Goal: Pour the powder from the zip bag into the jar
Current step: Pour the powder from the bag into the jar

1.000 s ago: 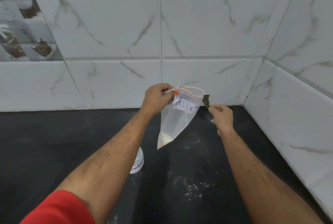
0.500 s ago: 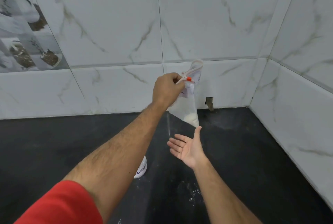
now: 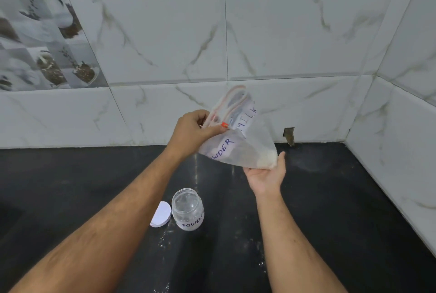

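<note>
At lower centre, a white lid [image 3: 161,214] lies beside the open clear jar [image 3: 188,209] labelled POWDER. Above, the left hand [image 3: 192,132] pinches the translucent zip bag [image 3: 238,138] at its top; the open right hand [image 3: 266,176] cups its powder-filled corner.

Zip bag [image 3: 245,144]: thin translucent plastic, crinkled, with a paper label. Jar [image 3: 188,209]: clear glossy plastic or glass, cannot tell which. Lid [image 3: 161,214]: white, smooth. Surface [image 3: 70,186]: black, semi-gloss, dusted white. Wall tiles [image 3: 283,33]: glossy marble-look.
</note>
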### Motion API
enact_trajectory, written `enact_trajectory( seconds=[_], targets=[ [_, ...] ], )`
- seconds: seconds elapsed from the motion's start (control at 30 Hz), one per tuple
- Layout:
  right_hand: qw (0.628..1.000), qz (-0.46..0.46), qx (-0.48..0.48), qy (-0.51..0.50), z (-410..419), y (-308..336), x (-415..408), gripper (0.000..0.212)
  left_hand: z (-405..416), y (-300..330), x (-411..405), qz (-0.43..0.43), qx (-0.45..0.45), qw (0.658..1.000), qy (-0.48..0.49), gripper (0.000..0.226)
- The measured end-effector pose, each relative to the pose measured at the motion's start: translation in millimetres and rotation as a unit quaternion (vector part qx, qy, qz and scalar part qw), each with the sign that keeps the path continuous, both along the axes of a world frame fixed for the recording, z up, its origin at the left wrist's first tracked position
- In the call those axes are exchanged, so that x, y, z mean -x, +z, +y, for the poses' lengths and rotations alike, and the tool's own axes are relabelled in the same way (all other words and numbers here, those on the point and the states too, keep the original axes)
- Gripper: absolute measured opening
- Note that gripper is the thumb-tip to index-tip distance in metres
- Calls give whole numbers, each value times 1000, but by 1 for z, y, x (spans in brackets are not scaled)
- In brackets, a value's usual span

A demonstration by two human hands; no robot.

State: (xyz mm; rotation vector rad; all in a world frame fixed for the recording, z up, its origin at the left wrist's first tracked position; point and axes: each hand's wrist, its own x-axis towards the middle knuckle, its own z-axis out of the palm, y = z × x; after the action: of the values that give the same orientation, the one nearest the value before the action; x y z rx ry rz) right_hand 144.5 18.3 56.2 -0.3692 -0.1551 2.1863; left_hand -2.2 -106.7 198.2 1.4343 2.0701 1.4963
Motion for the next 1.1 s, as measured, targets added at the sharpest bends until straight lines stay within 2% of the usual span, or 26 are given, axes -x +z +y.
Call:
enact_trajectory(
  seconds=[0.07, 0.17, 0.37, 0.47, 0.57, 0.67, 0.8, 0.93, 1.1],
  targets=[
    [1000, -26, -10, -5, 0, 5, 0, 54, -13, -11, 12, 25, 10, 999, 34, 41],
    [997, -62, -27, -21, -2, 14, 2, 44, -28, -24, 23, 8, 22, 999, 49, 35],
    [988, -134, -61, -36, -7, 27, 3, 33, -50, -38, 48, -60, 74, 995, -8, 16],
    [984, -158, -73, -44, -12, 29, 3, 36, -59, -49, 56, -92, 83, 992, -19, 23],
    [978, -185, -83, -52, -18, 32, 4, 41, -67, -62, 61, -123, 86, 989, -13, 47],
    [969, -216, -104, -56, -23, 35, 7, 36, -75, -77, 62, -141, 90, 986, 3, 49],
    [960, -242, -117, -76, -30, 43, 12, 22, -84, -96, 64, -171, 82, 982, 19, 35],
    [949, -269, -143, -86, -37, 46, 16, 17, -92, -112, 66, -199, 74, 977, 30, 17],
    [933, -298, -172, -104, -45, 49, 18, 12, -100, -130, 62, -249, 69, 965, 33, 17]
  ],
)
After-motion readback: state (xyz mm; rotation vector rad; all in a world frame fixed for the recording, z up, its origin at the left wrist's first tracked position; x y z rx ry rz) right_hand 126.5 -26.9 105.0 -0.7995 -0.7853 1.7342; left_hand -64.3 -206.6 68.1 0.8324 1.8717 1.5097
